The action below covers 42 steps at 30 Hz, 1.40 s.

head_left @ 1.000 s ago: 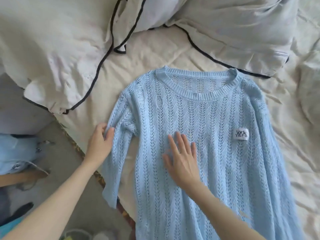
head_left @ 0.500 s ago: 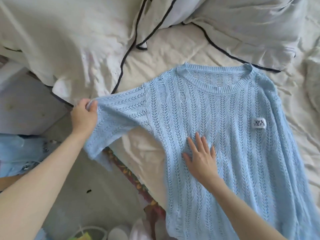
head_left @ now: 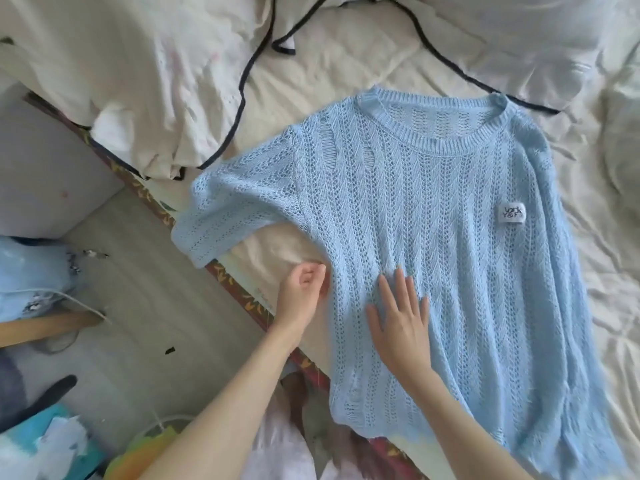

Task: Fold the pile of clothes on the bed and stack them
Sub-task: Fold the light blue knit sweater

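The bed (head_left: 346,64) fills most of the view, its pale sheet rumpled, with black-edged pillows (head_left: 138,81) at the far side and its patterned edge running along the near left above the floor (head_left: 138,306). Spread flat on it, front up and neck toward the far side, is a light blue knit sweater (head_left: 433,237). It looks to be the one garment being worked on; no other clothes from the pile and no finished stack can be made out on the bed.

The step in hand appears to be laying out and smoothing the sweater before the first fold. Its left sleeve (head_left: 225,216) is stretched out to the left, and its cuff hangs just over the bed edge. The right sleeve lies down along the body on the right. A small white label (head_left: 509,214) sits on the chest toward the right.

The right hand (head_left: 401,320) lies flat on the lower middle of the sweater, fingers straight and spread, pressing the knit down. The left hand (head_left: 303,289) is just beside the sweater's left side seam, below the armpit, with fingers curled; whether it pinches the edge or only touches it I cannot tell.

The next move, as I judge it, calls for bringing the left sleeve and side inward over the body while the right hand holds the knit steady. The open weave will stretch and snag easily.
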{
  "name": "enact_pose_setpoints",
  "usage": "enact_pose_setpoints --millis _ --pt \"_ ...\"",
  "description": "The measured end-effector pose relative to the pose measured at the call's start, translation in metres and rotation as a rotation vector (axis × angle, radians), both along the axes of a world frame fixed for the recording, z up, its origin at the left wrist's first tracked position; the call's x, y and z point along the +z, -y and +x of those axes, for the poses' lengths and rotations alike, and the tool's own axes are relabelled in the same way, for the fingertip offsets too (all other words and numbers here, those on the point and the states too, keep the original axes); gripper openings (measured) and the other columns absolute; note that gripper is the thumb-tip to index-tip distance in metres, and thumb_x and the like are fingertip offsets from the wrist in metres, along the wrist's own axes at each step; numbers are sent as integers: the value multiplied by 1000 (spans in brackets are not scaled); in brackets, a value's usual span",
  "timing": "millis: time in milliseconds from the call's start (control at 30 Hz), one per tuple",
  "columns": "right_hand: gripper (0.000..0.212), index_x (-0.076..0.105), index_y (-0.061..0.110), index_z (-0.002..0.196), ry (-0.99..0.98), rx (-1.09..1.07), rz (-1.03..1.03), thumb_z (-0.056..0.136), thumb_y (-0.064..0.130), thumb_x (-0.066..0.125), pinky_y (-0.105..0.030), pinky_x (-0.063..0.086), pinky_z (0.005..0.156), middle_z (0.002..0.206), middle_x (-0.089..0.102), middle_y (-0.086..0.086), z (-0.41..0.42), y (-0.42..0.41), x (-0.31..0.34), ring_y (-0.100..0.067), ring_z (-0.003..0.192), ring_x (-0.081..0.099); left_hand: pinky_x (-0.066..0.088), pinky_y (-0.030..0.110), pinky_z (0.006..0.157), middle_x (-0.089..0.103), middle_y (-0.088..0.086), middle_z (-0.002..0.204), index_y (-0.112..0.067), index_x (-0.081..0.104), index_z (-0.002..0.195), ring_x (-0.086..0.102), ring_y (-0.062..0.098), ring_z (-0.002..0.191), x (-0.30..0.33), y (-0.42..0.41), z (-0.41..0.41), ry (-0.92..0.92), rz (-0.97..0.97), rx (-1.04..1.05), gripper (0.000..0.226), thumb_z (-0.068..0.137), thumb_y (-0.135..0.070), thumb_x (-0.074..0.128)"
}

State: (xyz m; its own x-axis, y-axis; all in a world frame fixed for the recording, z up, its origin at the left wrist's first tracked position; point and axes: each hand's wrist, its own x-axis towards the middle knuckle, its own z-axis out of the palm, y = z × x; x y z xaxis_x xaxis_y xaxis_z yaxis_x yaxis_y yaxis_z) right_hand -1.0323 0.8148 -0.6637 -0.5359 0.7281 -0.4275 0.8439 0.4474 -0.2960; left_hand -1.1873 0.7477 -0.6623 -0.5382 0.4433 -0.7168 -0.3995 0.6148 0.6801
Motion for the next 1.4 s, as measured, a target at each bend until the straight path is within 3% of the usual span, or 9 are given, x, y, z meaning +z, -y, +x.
enact_pose_setpoints --millis 200,333,500,633,800,900,1100,1200,1400 --pt "54 25 19 150 -20 74 -39 100 32 41 -39 -5 117 159 8 -6 38 11 1 -23 147 -1 43 23 87 65 -5 107 -13 57 113 59 5 99 6 -37 13 195 110 181 28 88 -23 66" --pt "54 28 19 149 -53 106 -26 98 27 46 -38 -4 117 158 13 -5 59 14 5 -18 143 -5 45 24 70 64 1 95 -18 60 91 58 15 85 7 -26 11 20 6 253 8 88 -23 66" --pt "54 27 22 149 -56 154 -72 99 26 46 -44 -1 118 158 12 -5 83 9 8 -22 147 -1 48 47 94 66 11 103 -11 64 98 62 28 98 -1 3 9 -18 -22 252 17 89 -25 65" --pt "52 32 16 146 -127 117 -91 97 21 50 -46 12 119 157 16 -9 100 10 16 -23 146 4 51 44 91 69 0 96 -21 63 90 65 19 93 -9 31 59 44 -85 39 7 88 -27 65" --pt "53 32 15 147 -115 82 -87 97 21 50 -44 11 119 157 16 -8 130 10 21 -20 145 4 49 33 75 68 12 96 -3 62 96 64 25 90 -22 70 117 124 -210 -6 21 93 -24 59" --pt "53 31 16 147 -66 134 -82 98 22 48 -43 8 118 157 16 -8 150 7 17 -25 146 8 36 31 65 54 13 83 7 57 94 48 21 76 -30 85 132 20 -228 -30 29 97 -21 51" --pt "56 26 14 148 -94 222 -31 98 23 49 -43 4 117 156 22 -8 171 5 9 -22 144 5 29 21 51 34 0 62 -18 34 69 32 11 56 -19 105 137 -420 -263 72 33 102 -17 36" --pt "56 29 14 148 -70 148 24 97 24 50 -48 8 117 154 26 -9 177 8 13 -27 145 17 27 26 52 33 0 61 -13 34 72 31 12 55 -11 123 143 -513 -266 58 31 102 -18 35" --pt "55 19 22 151 112 213 -50 100 29 39 -47 -2 118 160 1 -3 205 22 14 -21 147 -6 20 28 62 43 2 71 -8 43 85 38 22 69 -4 169 131 -614 -302 44 24 103 -21 34"
